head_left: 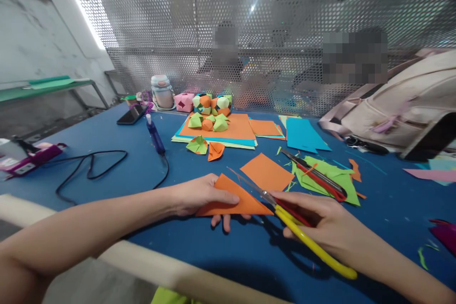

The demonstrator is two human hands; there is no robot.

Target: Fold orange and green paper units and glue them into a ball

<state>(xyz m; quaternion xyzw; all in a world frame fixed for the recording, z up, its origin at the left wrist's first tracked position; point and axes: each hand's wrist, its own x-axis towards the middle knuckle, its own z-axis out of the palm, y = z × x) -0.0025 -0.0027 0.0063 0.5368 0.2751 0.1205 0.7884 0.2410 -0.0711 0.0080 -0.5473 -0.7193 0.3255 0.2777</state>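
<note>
My left hand [210, 199] pinches a folded triangle of orange paper [235, 202], thumb on top and fingers beneath. In my right hand [320, 221] is a pair of scissors [302, 232] with yellow and red handles. Their blades lie along the triangle's upper right edge, and a thin strip seems to stand off near the tips. Just beyond the blades an orange paper square [267, 172] rests flat on the blue table [199, 261]. A red utility knife [320, 178] lies across green paper scraps [345, 185] to the right.
A corded blue glue gun [156, 137] stands left of centre. Stacked coloured sheets [242, 126] carry folded paper pieces [221, 122]. A phone [131, 114], a bottle [163, 91] and blue paper [306, 134] sit farther back. At right is a pale backpack [399, 95]; perforated metal panelling [160, 23] rises behind.
</note>
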